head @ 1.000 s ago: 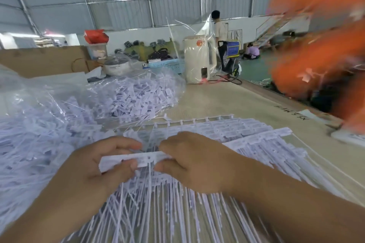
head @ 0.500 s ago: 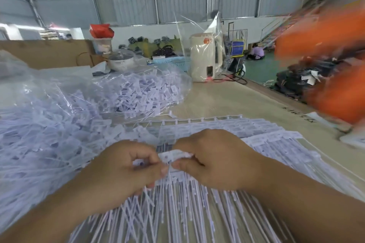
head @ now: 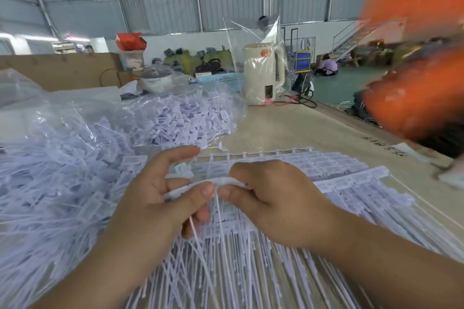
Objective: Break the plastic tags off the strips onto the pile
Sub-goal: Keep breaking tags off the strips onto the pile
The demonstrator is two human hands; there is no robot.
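Left hand (head: 160, 198): thumb and lower fingers pinch the left end of a white moulded plastic tag strip (head: 218, 181); index finger sticks out straight toward the far side. Right hand (head: 273, 198): fingers curled over, thumb underneath, gripping the strip's right end. The thumbs nearly meet at mid-strip.

Held strip: long axis runs left to right, raised just above the stack, bowed slightly between the hands. Its thin white tails (head: 221, 228) hang down and point toward the person.

Stack of white tag strips (head: 346, 178): lies flat on the pale wooden tabletop (head: 296, 130) under and right of the hands. Runner bars go left to right, tails fan toward the near edge. Strips overlap; no count possible.

Pile of loose white plastic tags (head: 50, 183): fills the left side, touching the stack, lying every which way. Too many to count. Behind it, a clear plastic bag of the same tags (head: 195, 120).

Room: bare tabletop beyond the stack and to the right, up to the table's right edge, which runs diagonally away. A blurred orange mass (head: 414, 63) covers the upper right corner; cannot tell what it is.

Far end of table: one cream-coloured appliance wrapped in clear film (head: 261, 75), one blue perforated basket (head: 223, 80), one lidded metal pot (head: 155, 80). One seated person in a purple top (head: 327, 66) on the green floor, well away.

Count: two hands, one strip held.
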